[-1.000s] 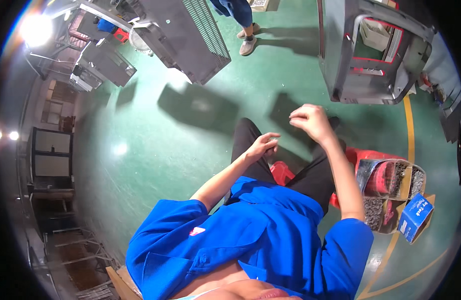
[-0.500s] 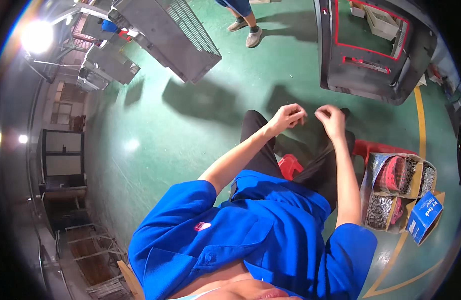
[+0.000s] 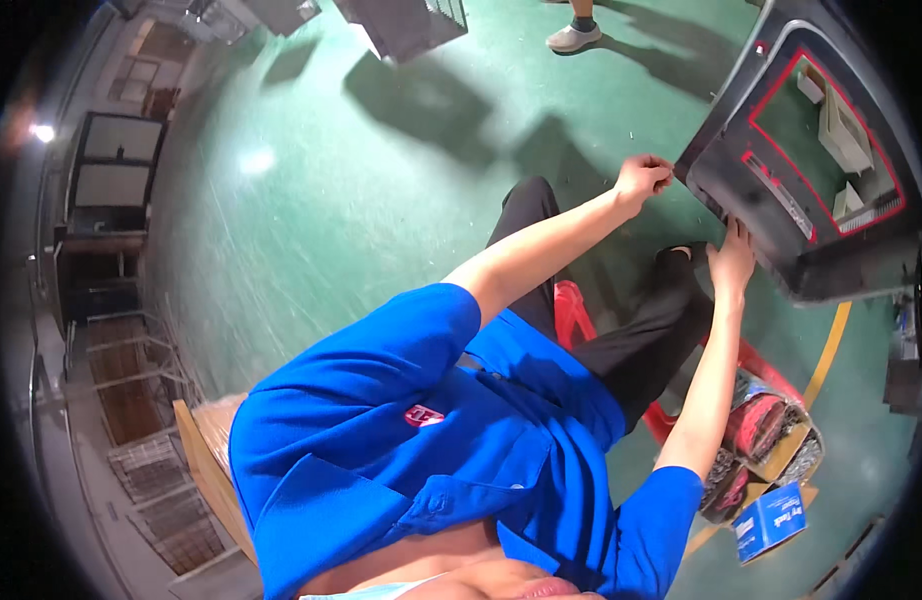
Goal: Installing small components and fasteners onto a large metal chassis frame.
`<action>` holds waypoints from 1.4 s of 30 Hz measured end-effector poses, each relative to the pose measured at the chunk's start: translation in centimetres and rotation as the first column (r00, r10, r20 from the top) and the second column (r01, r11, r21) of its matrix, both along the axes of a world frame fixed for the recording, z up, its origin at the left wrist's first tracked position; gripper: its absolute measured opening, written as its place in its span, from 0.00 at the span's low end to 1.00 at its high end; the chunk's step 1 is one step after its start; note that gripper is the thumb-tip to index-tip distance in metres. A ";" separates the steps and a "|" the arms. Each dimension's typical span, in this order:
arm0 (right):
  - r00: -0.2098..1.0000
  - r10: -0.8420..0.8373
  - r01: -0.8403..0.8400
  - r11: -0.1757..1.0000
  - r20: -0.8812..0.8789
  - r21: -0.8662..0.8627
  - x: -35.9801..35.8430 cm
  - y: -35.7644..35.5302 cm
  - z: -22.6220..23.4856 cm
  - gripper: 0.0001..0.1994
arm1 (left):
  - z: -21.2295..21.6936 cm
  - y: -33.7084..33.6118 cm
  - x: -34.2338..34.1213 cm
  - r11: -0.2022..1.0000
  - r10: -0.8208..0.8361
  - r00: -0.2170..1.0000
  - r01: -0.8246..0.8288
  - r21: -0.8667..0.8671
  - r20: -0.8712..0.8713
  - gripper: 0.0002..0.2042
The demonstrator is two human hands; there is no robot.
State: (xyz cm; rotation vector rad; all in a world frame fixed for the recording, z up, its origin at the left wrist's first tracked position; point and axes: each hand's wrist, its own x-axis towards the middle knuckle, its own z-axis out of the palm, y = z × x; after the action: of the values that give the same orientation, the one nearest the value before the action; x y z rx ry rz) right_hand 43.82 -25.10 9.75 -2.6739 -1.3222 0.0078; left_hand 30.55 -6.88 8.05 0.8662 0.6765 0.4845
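Note:
A large dark grey panel (image 3: 703, 155) hangs at the right, with a red-edged window opening and a narrower red-edged slot. My left hand (image 3: 645, 180) is beside its near left corner, fingers curled and pinched together. Whatever lies between those fingertips, if anything, is too small to make out. Along the panel's lower edge rests my right hand (image 3: 731, 262), its fingers stretched up against the dark surface and the thumb apart.
Below my right forearm, a divided box of small metal parts (image 3: 803, 462) and red rolls stands on a red stool (image 3: 661, 420). A blue carton (image 3: 771, 522) is attached nearby. Another person's foot (image 3: 574, 38) and a grey housing (image 3: 411, 30) are ahead.
My view has swung right. Both hands have moved from in front of my knees to the panel; the right one now touches its lower edge with extended fingers.

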 end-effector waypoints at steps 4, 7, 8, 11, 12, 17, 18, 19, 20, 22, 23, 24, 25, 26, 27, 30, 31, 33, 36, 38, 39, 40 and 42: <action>0.997 0.067 -0.067 0.998 0.041 -0.015 -1.2 1.1 0.1 0.36 | -0.9 1.1 1.1 0.993 0.116 0.993 -0.116 -0.006 0.018 0.09; 0.984 0.131 -0.133 0.991 0.120 0.009 -1.8 1.7 -0.2 0.39 | -0.9 1.9 1.1 0.992 0.124 0.992 -0.125 0.036 0.011 0.09; 0.982 0.138 -0.140 0.990 0.129 0.010 -1.9 1.7 -0.2 0.39 | -0.8 2.1 1.0 0.989 0.138 0.990 -0.137 0.047 -0.006 0.09; 0.970 0.183 -0.188 0.982 0.158 0.022 -3.2 2.7 0.4 0.37 | -1.1 2.8 0.4 0.976 0.214 0.976 -0.215 0.026 0.043 0.09; 0.971 0.181 -0.188 0.982 0.155 0.026 -3.4 3.0 0.4 0.37 | -1.0 2.9 0.4 0.971 0.237 0.968 -0.239 0.012 0.077 0.09; 0.974 0.187 -0.191 0.982 0.129 0.018 -4.6 3.8 0.4 0.35 | -0.6 3.0 0.5 0.945 0.327 0.945 -0.327 -0.002 0.016 0.08; 0.977 0.183 -0.184 0.983 0.112 0.000 -5.0 4.0 0.7 0.35 | -0.4 3.1 0.4 0.944 0.329 0.944 -0.330 0.009 0.031 0.08; 0.979 0.179 -0.178 0.984 0.095 -0.018 -5.4 4.3 1.0 0.34 | -0.2 3.2 0.4 0.937 0.347 0.938 -0.347 0.050 -0.011 0.08; 0.982 0.174 -0.171 0.985 0.077 -0.036 -5.7 4.5 1.4 0.34 | -0.1 3.4 0.3 0.928 0.366 0.929 -0.361 0.091 -0.053 0.07; 0.982 0.173 -0.168 0.983 0.070 -0.073 -6.3 4.8 1.7 0.33 | 0.1 3.5 0.2 0.905 0.418 0.904 -0.406 0.129 -0.089 0.07; 0.983 0.172 -0.167 0.983 0.062 -0.078 -6.5 4.9 1.8 0.32 | 0.1 3.4 0.1 0.890 0.451 0.889 -0.439 0.124 -0.085 0.07; 0.984 0.170 -0.165 0.983 0.057 -0.080 -6.6 5.1 2.0 0.32 | 0.2 3.5 0.1 0.874 0.481 0.873 -0.471 0.120 -0.079 0.07; 0.981 0.177 -0.173 0.984 0.081 -0.053 -6.5 5.0 1.5 0.31 | 0.2 3.6 0.0 0.862 0.502 0.862 -0.492 0.125 -0.069 0.06; 0.980 0.181 -0.176 0.982 0.081 -0.070 -6.7 5.0 1.3 0.31 | 0.1 3.5 -0.2 0.849 0.523 0.850 -0.513 0.129 -0.060 0.06; 0.981 0.176 -0.169 0.982 0.085 -0.085 -6.7 5.1 1.4 0.31 | 0.4 3.4 -0.2 0.840 0.536 0.843 -0.527 0.133 -0.045 0.06; 0.981 0.179 -0.174 0.982 0.077 -0.076 -7.0 5.5 1.4 0.32 | 1.1 3.5 -0.4 0.819 0.563 0.826 -0.553 0.153 -0.025 0.06; 0.983 0.175 -0.170 0.982 0.058 -0.085 -7.2 5.6 1.5 0.32 | 0.9 3.5 -0.6 0.801 0.582 0.813 -0.571 0.181 -0.005 0.06; 0.985 0.167 -0.164 0.981 0.028 -0.100 -7.3 5.9 1.4 0.33 | 0.7 3.7 -0.8 0.774 0.613 0.790 -0.601 0.201 0.003 0.06; 0.984 0.178 -0.176 0.981 0.024 -0.085 -7.6 6.2 1.3 0.33 | 0.5 3.3 -1.0 0.758 0.642 0.767 -0.635 0.150 0.003 0.07; 0.987 0.161 -0.159 0.981 0.010 -0.110 -7.8 6.5 1.3 0.33 | 0.5 3.2 -1.3 0.772 0.630 0.776 -0.628 0.101 0.008 0.06; 0.987 0.161 -0.159 0.982 0.007 -0.104 -7.9 6.6 1.3 0.33 | 0.6 3.2 -1.5 0.785 0.618 0.786 -0.617 0.058 0.017 0.06; 0.987 0.161 -0.160 0.982 0.004 -0.098 -8.0 6.6 1.4 0.33 | 0.6 3.3 -1.6 0.796 0.605 0.796 -0.605 0.014 0.026 0.06; 0.984 0.177 -0.176 0.982 0.013 -0.073 -8.0 6.7 1.4 0.33 | 1.0 3.5 -1.8 0.797 0.604 0.795 -0.603 -0.027 0.055 0.06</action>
State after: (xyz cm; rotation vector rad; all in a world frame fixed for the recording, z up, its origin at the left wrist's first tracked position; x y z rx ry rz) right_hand 35.79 -18.43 11.14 -2.6101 -1.5904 0.0510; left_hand 28.71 -3.41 9.04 0.6064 0.8998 1.0825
